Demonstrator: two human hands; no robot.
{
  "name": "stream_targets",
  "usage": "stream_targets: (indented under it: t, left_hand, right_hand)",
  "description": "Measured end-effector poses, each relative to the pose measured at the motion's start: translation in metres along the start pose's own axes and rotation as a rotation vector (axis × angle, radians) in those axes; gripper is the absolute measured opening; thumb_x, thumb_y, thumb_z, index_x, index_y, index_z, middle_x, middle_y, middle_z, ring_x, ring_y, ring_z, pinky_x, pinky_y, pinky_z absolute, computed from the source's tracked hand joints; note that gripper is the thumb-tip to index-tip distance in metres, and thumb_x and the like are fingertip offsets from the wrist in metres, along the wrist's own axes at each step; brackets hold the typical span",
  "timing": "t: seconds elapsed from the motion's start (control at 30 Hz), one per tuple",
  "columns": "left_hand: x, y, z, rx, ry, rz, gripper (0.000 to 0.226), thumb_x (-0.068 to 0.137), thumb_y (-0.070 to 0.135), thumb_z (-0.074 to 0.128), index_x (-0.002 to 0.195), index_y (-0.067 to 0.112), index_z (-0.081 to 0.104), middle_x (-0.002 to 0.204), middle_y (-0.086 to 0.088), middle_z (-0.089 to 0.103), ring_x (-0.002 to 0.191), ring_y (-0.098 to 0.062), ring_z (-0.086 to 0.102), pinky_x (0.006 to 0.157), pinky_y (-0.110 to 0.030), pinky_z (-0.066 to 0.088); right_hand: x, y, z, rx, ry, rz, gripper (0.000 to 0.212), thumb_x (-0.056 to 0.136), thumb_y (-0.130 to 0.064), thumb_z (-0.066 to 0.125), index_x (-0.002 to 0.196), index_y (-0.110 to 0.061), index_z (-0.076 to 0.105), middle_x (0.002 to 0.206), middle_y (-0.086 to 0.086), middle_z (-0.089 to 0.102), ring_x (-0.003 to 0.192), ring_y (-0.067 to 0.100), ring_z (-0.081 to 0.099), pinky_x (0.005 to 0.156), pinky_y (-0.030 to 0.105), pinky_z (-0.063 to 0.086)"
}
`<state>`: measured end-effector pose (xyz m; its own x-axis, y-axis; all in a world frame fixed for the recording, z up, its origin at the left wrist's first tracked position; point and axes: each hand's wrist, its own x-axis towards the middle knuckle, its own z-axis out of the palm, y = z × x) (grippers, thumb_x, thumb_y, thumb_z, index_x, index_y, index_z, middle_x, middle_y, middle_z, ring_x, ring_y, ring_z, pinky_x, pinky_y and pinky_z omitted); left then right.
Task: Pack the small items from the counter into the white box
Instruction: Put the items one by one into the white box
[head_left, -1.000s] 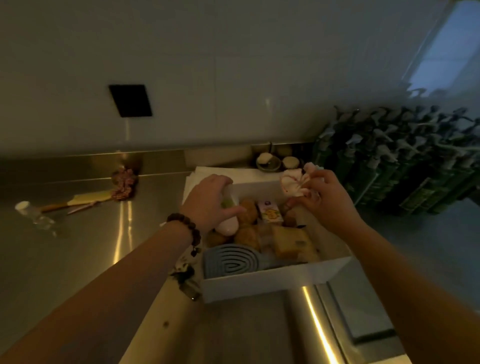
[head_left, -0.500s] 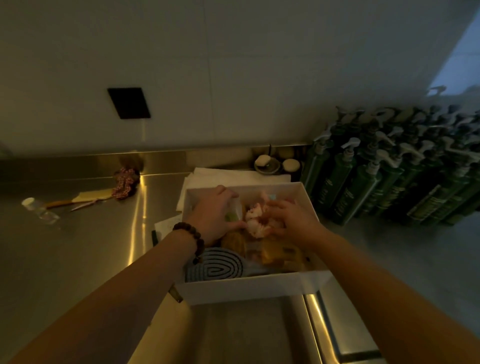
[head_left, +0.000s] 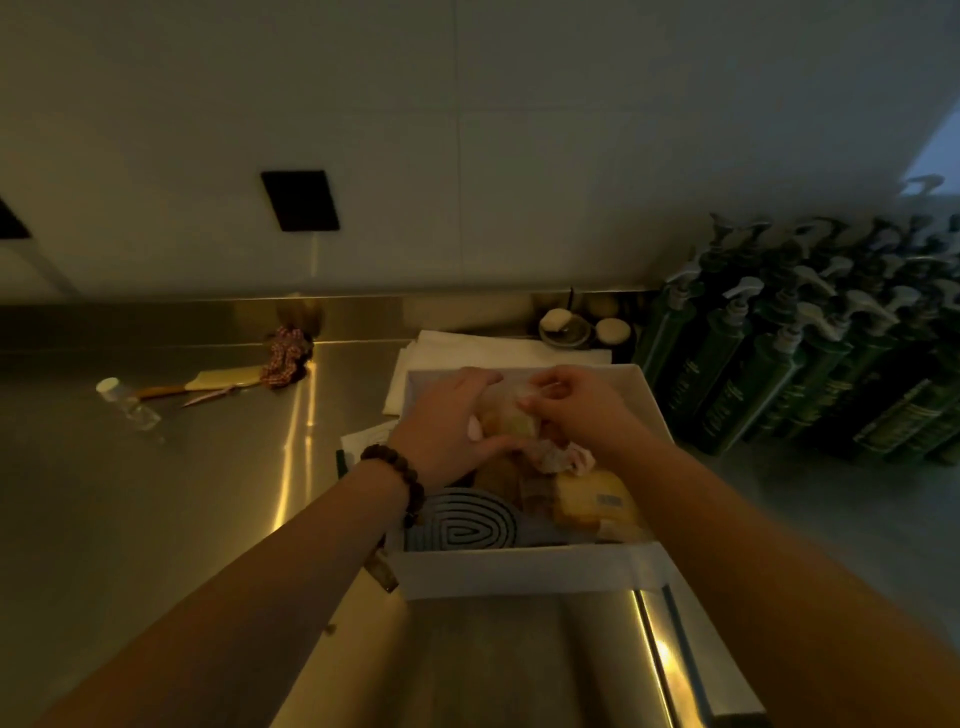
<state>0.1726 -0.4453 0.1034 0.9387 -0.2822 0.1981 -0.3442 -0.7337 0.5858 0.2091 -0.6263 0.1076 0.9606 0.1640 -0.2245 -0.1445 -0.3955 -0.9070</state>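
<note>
The white box (head_left: 519, 571) sits open on the steel table (head_left: 156, 519), and both hands are down inside its far half. Between them is a pale, rounded item in clear wrapping (head_left: 511, 421), blurred, so its exact kind cannot be told. The left hand (head_left: 447, 426), with a dark bead bracelet (head_left: 397, 475) at its wrist, curls its fingers and thumb round the left side of that item. The right hand (head_left: 576, 408) pinches the wrapping at the item's top right with its fingertips. So the item lies in the grip of both hands, above the box's other contents.

Below the hands in the box lie a crumpled pink thing (head_left: 563, 457), a yellow packet with a small barcode label (head_left: 592, 501) near the box's right wall, and a grey-blue piece with a spiral groove (head_left: 462, 527) in the near left corner. Some brownish round items show between these, too dim to name.

Behind the box lies folded white paper (head_left: 467, 348), and past that a small dish (head_left: 563, 330). To the box's right stands a crowd of dark green pump bottles (head_left: 810, 364). Well to the box's left on the table are a small clear bottle with a white cap (head_left: 127, 402), a yellow-bladed spatula (head_left: 208, 382) and a reddish scrunchie (head_left: 285, 356).
</note>
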Motion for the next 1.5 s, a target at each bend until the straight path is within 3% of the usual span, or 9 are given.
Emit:
stream_targets:
  t: [0.1,0.23,0.47,0.77,1.0,1.2,1.3,1.43,1.5]
  left_hand:
    - [-0.014,-0.022,-0.017,0.14,0.112,-0.029,0.062,0.083,0.049,0.059,0.133,0.015,0.044,0.135,-0.004,0.047,0.123,-0.018,0.04,0.101,-0.029,0.031]
    - [-0.038,-0.054,-0.032,0.169,0.186,-0.141,0.054,0.09,0.043,0.051,0.134,0.013,0.045,0.138,-0.006,0.047,0.125,-0.02,0.041,0.105,-0.034,0.034]
    - [-0.067,-0.091,-0.037,0.211,0.181,-0.262,0.054,0.092,0.047,0.044,0.135,0.016,0.043,0.138,-0.004,0.046,0.126,-0.019,0.04,0.101,-0.027,0.028]
    - [-0.067,-0.108,-0.041,0.208,0.172,-0.305,0.058,0.091,0.049,0.044,0.139,0.016,0.037,0.142,-0.005,0.042,0.129,-0.019,0.037,0.102,-0.027,0.025]
    - [-0.063,-0.105,-0.041,0.193,0.155,-0.306,0.062,0.091,0.05,0.043,0.141,0.014,0.035,0.145,-0.006,0.038,0.132,-0.02,0.034,0.107,-0.032,0.027]
    - [-0.063,-0.102,-0.042,0.198,0.169,-0.331,0.064,0.091,0.053,0.041,0.143,0.017,0.031,0.147,-0.005,0.036,0.134,-0.019,0.032,0.108,-0.034,0.026]
    - [-0.066,-0.1,-0.044,0.208,0.177,-0.364,0.064,0.091,0.054,0.039,0.144,0.019,0.029,0.148,-0.003,0.034,0.134,-0.019,0.03,0.11,-0.035,0.025]
    - [-0.077,-0.103,-0.054,0.238,0.201,-0.419,0.064,0.091,0.054,0.037,0.144,0.02,0.027,0.149,-0.003,0.033,0.134,-0.021,0.031,0.11,-0.037,0.024]
    - [-0.088,-0.108,-0.064,0.258,0.216,-0.441,0.064,0.092,0.054,0.037,0.145,0.02,0.026,0.149,-0.003,0.033,0.135,-0.021,0.03,0.112,-0.038,0.024]
  right_hand:
    - [0.01,-0.003,0.003,0.002,0.067,0.049,0.028,0.083,-0.023,0.071,0.107,-0.017,0.059,0.1,0.004,0.064,0.082,0.019,0.067,0.066,0.037,0.06]
    - [0.025,-0.007,0.027,-0.032,0.016,0.093,0.02,0.083,-0.019,0.071,0.1,-0.018,0.061,0.098,0.005,0.066,0.078,0.016,0.066,0.05,0.023,0.055]
    - [0.054,-0.006,0.082,-0.149,-0.046,0.127,0.017,0.082,-0.024,0.071,0.097,-0.02,0.065,0.096,0.004,0.068,0.089,0.019,0.065,0.082,0.04,0.056]
    - [0.063,0.0,0.095,-0.251,-0.002,0.143,0.011,0.085,-0.03,0.067,0.077,-0.026,0.06,0.08,0.0,0.067,0.073,0.015,0.066,0.073,0.035,0.058]
    - [0.057,-0.011,0.09,-0.144,0.066,0.124,0.034,0.094,-0.041,0.049,0.094,-0.012,0.066,0.089,0.015,0.069,0.081,0.026,0.066,0.084,0.045,0.054]
    - [0.036,-0.025,0.079,0.022,0.07,0.067,0.056,0.097,-0.05,0.033,0.108,-0.004,0.064,0.111,0.016,0.066,0.105,0.03,0.061,0.086,0.032,0.046]
    - [0.026,-0.025,0.085,-0.086,0.025,-0.005,0.056,0.096,-0.051,0.032,0.115,-0.006,0.06,0.119,0.017,0.062,0.11,0.031,0.057,0.091,0.035,0.043]
    - [0.022,-0.028,0.112,-0.263,0.011,-0.23,0.045,0.099,-0.044,0.035,0.132,-0.018,0.05,0.136,0.004,0.052,0.109,0.005,0.043,0.094,0.025,0.027]
    - [0.023,-0.032,0.13,-0.348,-0.028,-0.321,0.05,0.098,-0.045,0.035,0.139,-0.018,0.043,0.146,0.002,0.041,0.127,0.008,0.036,0.104,0.026,0.021]
